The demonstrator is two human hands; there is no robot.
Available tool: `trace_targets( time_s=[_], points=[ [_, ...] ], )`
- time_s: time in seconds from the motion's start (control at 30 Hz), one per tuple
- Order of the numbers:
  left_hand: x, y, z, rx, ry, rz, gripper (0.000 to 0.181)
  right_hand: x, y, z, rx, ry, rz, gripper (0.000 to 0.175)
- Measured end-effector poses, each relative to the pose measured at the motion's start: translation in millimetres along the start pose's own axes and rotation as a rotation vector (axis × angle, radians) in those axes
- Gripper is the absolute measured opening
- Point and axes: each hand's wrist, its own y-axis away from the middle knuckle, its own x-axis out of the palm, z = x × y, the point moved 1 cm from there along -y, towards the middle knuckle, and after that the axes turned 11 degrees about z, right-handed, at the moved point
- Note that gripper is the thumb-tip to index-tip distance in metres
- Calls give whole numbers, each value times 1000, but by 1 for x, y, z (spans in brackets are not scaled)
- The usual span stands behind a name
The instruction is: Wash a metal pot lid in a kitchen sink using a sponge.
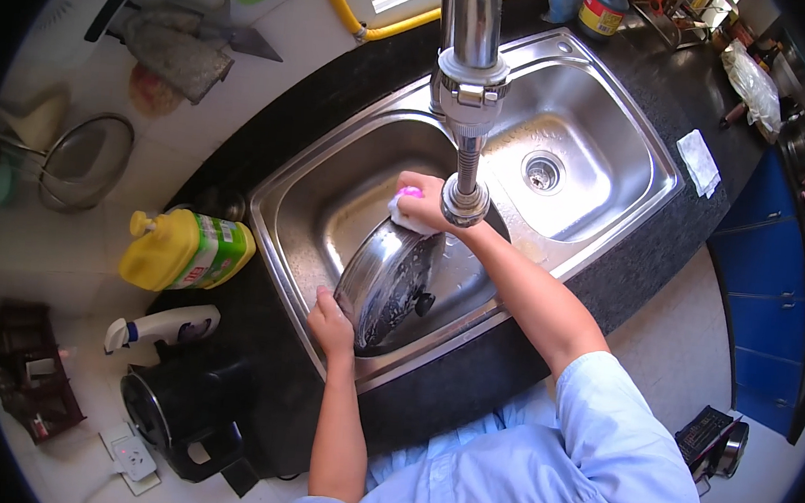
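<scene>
A domed pot lid (392, 290) with a shiny rim and a black knob (425, 304) stands tilted on edge in the left basin (321, 209) of a steel double sink. Streaks of foam cover its face. My left hand (332, 324) grips the rim at the lower left, its fingers partly hidden behind the lid. Up at the top of the rim, my right hand (424, 200) presses a foamy white and pink scrubber (409, 194) against the edge. The chrome faucet (466, 198) hangs in front of part of my right wrist.
Left of the sink stand a yellow detergent bottle (190, 251), a white spray bottle (166, 325) and a black kettle-like appliance (181, 411). The right basin (580, 159) shows its drain. A white cloth (698, 161) lies on the dark counter (665, 244). Utensils (178, 42) hang on the wall.
</scene>
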Motion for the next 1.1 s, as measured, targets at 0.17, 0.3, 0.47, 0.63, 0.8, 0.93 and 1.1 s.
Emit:
trace_targets(
  time_s=[0.17, 0.3, 0.47, 0.63, 0.8, 0.93, 1.1],
  points=[
    [-2, -7, -26, -23, -173, 66, 53, 38, 21, 60, -310, 330, -175, 19],
    [6, -3, -25, -35, -12, 5, 53, 62, 31, 82, -462, 423, -104, 18],
    [9, -7, -7, 46, -18, -30, 53, -1, -2, -18, 44, 58, -121, 25],
    [0, -2, -1, -46, 0, 39, 54, 48, 24, 63, -450, 256, -131, 20],
    [1, -7, 7, -59, -4, -5, 56, 22, 0, 26, -10, -209, -63, 30],
    [12, -13, 4, -54, -15, -8, 53, 4, 7, -82, -6, 192, -301, 24],
    [10, -30, 26, -179, 132, -78, 52, 64, 24, 24, -194, -162, -407, 26]
  ],
)
